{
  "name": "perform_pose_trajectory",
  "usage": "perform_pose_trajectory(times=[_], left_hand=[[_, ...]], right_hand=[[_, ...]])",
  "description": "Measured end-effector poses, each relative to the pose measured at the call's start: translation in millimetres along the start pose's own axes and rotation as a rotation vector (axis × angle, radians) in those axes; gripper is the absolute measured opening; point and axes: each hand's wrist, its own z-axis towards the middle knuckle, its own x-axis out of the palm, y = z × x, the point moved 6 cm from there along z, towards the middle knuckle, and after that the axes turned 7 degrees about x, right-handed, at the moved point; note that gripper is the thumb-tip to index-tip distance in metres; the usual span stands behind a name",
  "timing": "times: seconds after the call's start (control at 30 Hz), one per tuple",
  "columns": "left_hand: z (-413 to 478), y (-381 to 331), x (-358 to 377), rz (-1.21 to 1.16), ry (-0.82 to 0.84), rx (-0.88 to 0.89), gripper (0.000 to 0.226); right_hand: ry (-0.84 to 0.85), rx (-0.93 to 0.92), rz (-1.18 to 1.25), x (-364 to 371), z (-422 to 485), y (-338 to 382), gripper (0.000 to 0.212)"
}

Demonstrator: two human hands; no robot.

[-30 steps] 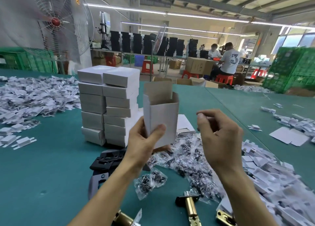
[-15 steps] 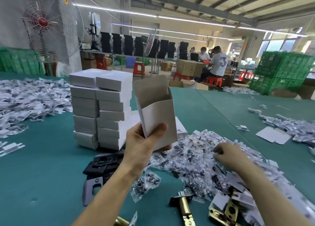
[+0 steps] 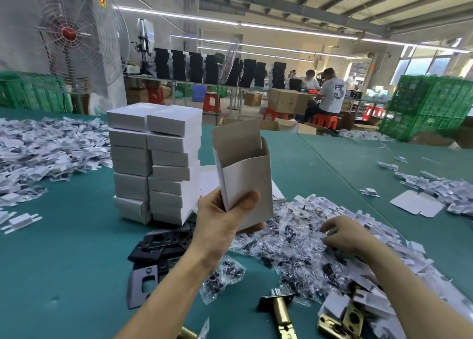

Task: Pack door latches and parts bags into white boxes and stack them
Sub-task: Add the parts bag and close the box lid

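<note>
**Left hand.** The left hand grips an open white box upright above the middle of the table. The thumb is pressed across the front face, and the fingers behind the box are hidden. The top flap stands raised and the mouth is open, but the box's depth conceals whatever lies inside.

**Stack.** Just left of the held box, towards the far edge, a stack of white boxes stands two columns wide, all closed. Its lower right corner is masked by the left hand.

**Right hand.** The right hand lies palm down on the heap of parts bags, right of centre, with fingers curled into the clear plastic. The fingertips are buried among the bags, so it cannot be told whether they have hold of one. The bags' contents read only as small dark pieces. One loose bag lies apart, beside the left forearm.

**Other items.**
- Black plates lie piled at the foot of the stack, partly behind the left arm.
- Towards the near edge a brass door latch lies in the open.
- A second latch is half covered by white card inserts.
- A third brass piece is cut off by the lower frame.
- More white card pieces spread along the left edge; blur prevents telling them apart.
</note>
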Motion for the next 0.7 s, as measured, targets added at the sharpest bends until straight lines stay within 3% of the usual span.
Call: perform_pose_trajectory(times=[0.13, 0.2, 0.27, 0.37, 0.47, 0.7], left_hand=[[0, 0, 0, 0.011, 0.005, -0.002, 0.029], [0, -1, 0, 0.008, -0.004, -0.003, 0.036], [0, -1, -1, -0.005, -0.027, -0.011, 0.041], [0, -1, -2, -0.011, -0.038, -0.012, 0.036], [-2, -1, 1, -0.001, -0.001, -0.011, 0.025], [-1, 2, 0, 0.001, -0.013, -0.02, 0.025]], right_hand=[[-0.044, 0.019, 0.02, 1, 0, 2, 0.029], [-0.037, 0.007, -0.006, 4, 0, 5, 0.012], [-0.051, 0.017, -0.013, 7, 3, 5, 0.027], [-0.096, -0.004, -0.029, 9, 3, 7, 0.015], [-0.147, -0.054, -0.087, 10, 3, 8, 0.017], [-0.256, 0.045, 0.168, -6, -5, -10, 0.012]])
